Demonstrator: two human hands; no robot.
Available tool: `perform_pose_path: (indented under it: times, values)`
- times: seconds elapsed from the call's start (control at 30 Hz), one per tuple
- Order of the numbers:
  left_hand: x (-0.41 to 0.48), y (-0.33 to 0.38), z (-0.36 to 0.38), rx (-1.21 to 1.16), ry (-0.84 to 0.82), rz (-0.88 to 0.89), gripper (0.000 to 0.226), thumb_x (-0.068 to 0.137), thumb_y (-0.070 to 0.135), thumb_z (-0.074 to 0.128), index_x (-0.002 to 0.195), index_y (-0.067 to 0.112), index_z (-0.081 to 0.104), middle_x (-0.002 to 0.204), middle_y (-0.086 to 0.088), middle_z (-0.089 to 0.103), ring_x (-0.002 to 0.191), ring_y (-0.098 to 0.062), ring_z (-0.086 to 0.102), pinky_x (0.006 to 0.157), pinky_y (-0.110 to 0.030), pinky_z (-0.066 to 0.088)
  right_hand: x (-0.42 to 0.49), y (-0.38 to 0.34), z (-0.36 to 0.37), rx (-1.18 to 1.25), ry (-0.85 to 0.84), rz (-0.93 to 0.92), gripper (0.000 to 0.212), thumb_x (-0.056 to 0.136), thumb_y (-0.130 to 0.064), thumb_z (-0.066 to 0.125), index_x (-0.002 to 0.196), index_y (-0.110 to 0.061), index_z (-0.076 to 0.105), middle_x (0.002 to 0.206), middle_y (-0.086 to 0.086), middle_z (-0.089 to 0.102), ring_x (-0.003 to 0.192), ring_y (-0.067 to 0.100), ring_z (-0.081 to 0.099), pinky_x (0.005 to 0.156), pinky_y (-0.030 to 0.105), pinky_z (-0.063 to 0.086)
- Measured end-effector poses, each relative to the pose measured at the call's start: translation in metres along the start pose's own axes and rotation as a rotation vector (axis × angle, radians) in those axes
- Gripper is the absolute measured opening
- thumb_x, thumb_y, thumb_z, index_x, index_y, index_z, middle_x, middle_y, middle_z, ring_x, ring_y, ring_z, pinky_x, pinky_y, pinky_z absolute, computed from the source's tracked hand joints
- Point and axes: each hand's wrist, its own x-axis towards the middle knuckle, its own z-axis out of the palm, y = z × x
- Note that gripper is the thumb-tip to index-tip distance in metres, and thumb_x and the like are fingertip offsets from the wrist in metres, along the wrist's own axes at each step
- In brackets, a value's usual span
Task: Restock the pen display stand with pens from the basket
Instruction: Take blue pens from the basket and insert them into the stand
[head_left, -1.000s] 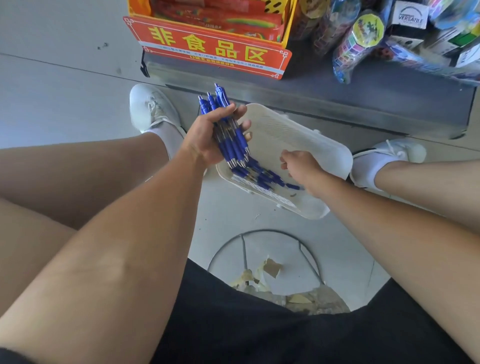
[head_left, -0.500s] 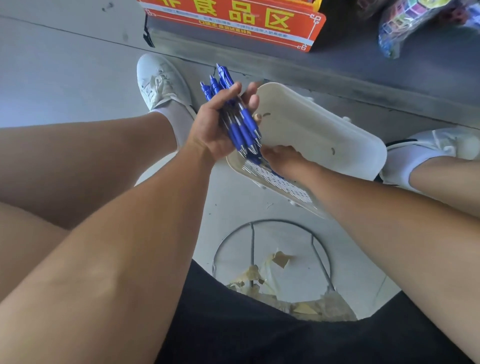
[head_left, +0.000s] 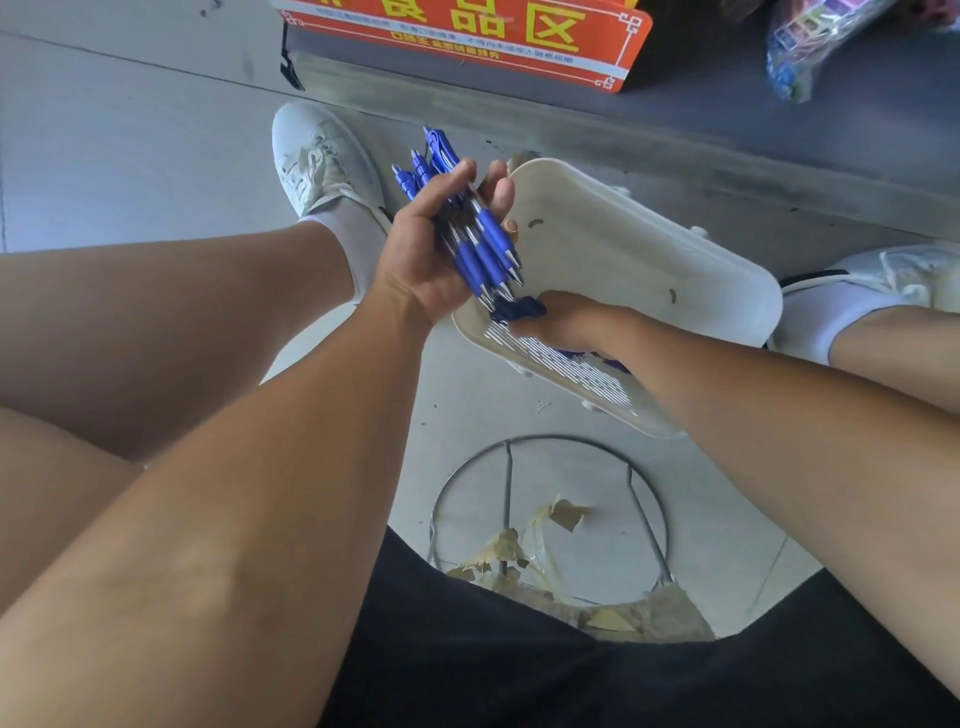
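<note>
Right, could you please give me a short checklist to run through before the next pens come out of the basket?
1. Left hand grips the bundle of pens securely: ok, fingers and thumb curl round it.
2. Bundle is aligned: ok, the tips all point down toward the basket.
3. Right hand has hold of the loose pens: ok, its fingers close over them inside the basket.
4. Basket is steady: cannot tell; it sits tilted and its support is hidden.
5. Display stand is within reach: cannot tell; it is not in view.
</note>
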Motion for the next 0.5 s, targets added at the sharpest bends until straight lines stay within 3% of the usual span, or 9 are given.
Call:
perform_pose_path:
  times: [0.07,0.2,0.3,0.4,0.5]
  values:
    - [-0.002,0.0,0.002,0.02,0.003,-0.002,0.04,0.101,0.017,0.051,0.068,0.01,0.073,0.091,-0.006,0.074,0.073,-0.018,0.073,0.06,-0.031,0.056,-0.001,0.001,-0.005,-0.016,-0.011,0.003,0.037,0.095,-0.044,0.057,0.069,-0.019,0.046,0.054,-0.001,0.055,0.063,0.021,0.052,0.063,0.032,0.037]
    - [-0.006,0.001,0.006,0.068,0.011,-0.012,0.047,0.102,0.018,0.049,0.064,0.01,0.076,0.085,-0.003,0.074,0.072,-0.015,0.072,0.062,-0.03,0.055,-0.003,0.001,-0.014,-0.013,-0.058,0.048,0.033,0.094,-0.045,0.061,0.083,-0.015,0.052,0.078,0.002,0.056,0.078,0.022,0.054,0.073,0.033,0.039]
    - [-0.007,0.001,0.008,0.082,0.02,-0.016,0.049,0.103,0.019,0.048,0.063,0.01,0.076,0.083,-0.003,0.074,0.071,-0.014,0.072,0.062,-0.029,0.054,0.0,0.002,-0.014,-0.061,-0.066,0.107,0.044,0.09,-0.055,0.063,0.083,-0.012,0.056,0.083,0.005,0.059,0.077,0.023,0.057,0.081,0.035,0.042]
    - [-0.008,0.001,0.008,0.093,0.024,-0.017,0.05,0.103,0.019,0.048,0.063,0.009,0.077,0.082,-0.003,0.073,0.071,-0.013,0.072,0.062,-0.028,0.054,-0.001,-0.001,-0.017,-0.119,-0.08,0.121,0.044,0.084,-0.056,0.063,0.077,-0.012,0.062,0.08,0.009,0.068,0.077,0.027,0.063,0.08,0.036,0.045]
    - [-0.008,0.001,0.008,0.091,0.025,-0.017,0.05,0.103,0.02,0.048,0.063,0.009,0.076,0.082,-0.003,0.073,0.071,-0.013,0.072,0.061,-0.028,0.054,-0.005,-0.003,-0.019,-0.126,-0.126,0.097,0.033,0.085,-0.044,0.06,0.077,-0.012,0.062,0.078,0.009,0.068,0.073,0.027,0.062,0.069,0.031,0.043]
